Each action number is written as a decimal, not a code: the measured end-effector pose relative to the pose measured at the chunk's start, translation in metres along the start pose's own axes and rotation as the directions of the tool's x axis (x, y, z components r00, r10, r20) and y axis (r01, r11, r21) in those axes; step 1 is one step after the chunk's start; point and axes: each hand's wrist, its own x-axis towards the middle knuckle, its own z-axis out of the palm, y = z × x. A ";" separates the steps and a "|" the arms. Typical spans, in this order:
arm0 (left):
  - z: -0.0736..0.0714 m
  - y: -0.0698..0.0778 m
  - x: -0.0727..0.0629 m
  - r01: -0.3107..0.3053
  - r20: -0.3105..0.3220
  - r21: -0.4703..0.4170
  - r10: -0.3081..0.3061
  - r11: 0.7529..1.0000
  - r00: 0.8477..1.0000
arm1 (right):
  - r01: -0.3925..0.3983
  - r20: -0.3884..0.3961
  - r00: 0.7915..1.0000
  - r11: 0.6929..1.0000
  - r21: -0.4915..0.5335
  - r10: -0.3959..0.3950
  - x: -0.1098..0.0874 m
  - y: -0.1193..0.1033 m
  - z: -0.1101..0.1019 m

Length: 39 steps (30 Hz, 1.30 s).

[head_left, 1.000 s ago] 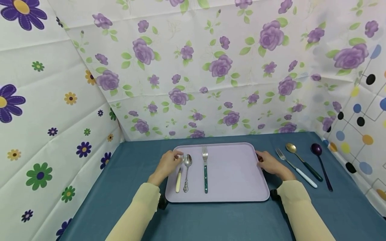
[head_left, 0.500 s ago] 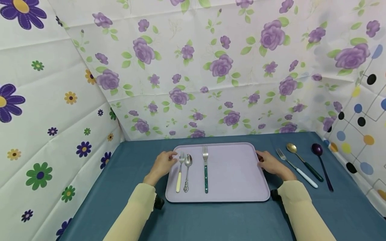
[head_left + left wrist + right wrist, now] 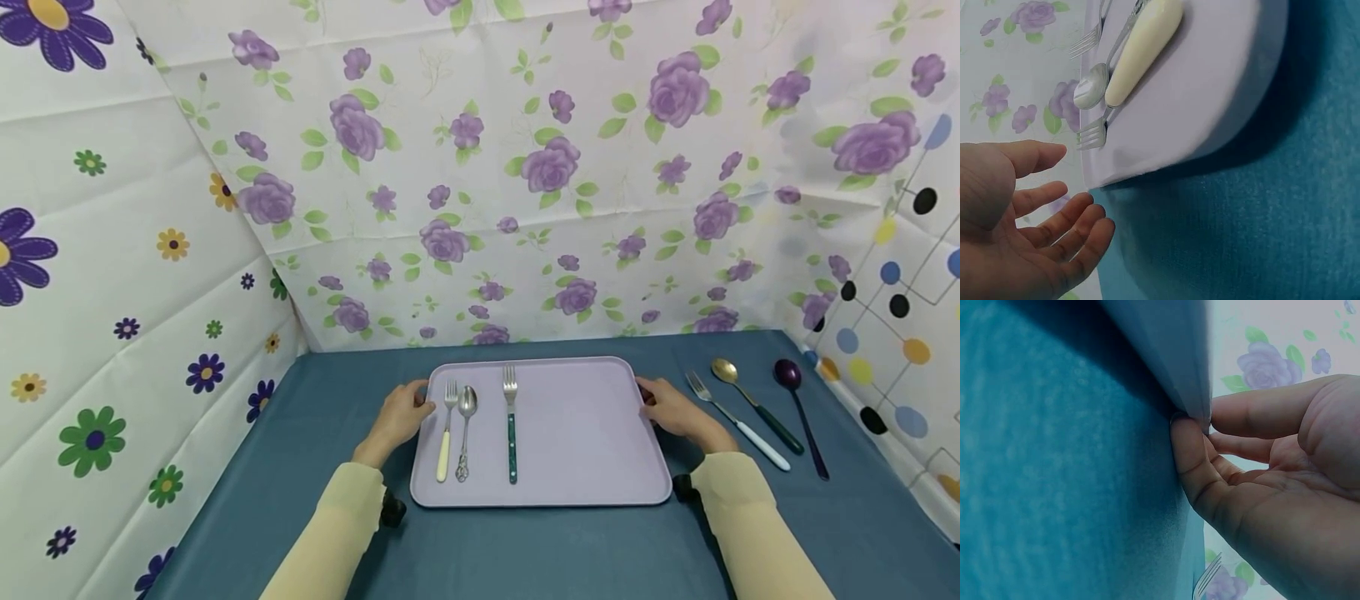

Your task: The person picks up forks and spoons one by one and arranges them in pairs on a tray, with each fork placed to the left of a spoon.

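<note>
A pale lilac tray [image 3: 585, 433] lies on the table. On its left part are a fork with a cream handle [image 3: 443, 458] and a silver spoon with an ornate handle [image 3: 462, 429]; a fork with a green handle [image 3: 512, 437] lies farther right. My left hand [image 3: 397, 418] is beside the tray's left edge, its fingers loosely bent. In the left wrist view this hand [image 3: 1035, 244] holds nothing, a gap separating it from the tray corner. At the opposite edge, my right hand [image 3: 675, 408] pinches the tray rim between thumb and fingers, as the right wrist view confirms.
Right of the tray lie a fork with a white handle [image 3: 750, 433], a gold spoon with a dark green handle [image 3: 772, 423] and a dark purple spoon [image 3: 802, 408]. A blue-green cloth [image 3: 540, 550] covers the table. Flower-patterned sheets [image 3: 450, 167] enclose the back and sides.
My left hand has left the head of the cream-handled fork and moved left, to the tray's left edge. The right hand stays at the right rim.
</note>
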 end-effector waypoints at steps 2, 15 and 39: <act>0.001 -0.002 0.000 0.000 -0.002 0.001 0.000 1.000 1.000 | -0.001 0.001 1.000 1.000 0.001 0.001 0.000 0.000 0.000; 0.009 -0.014 0.004 0.011 -0.030 -0.014 -0.011 1.000 0.999 | 0.010 0.015 1.000 1.000 0.009 -0.010 0.007 0.011 0.000; 0.019 -0.024 0.002 -0.014 -0.034 -0.077 0.011 0.997 0.999 | -0.003 0.059 0.998 0.996 -0.084 0.008 -0.009 -0.005 -0.020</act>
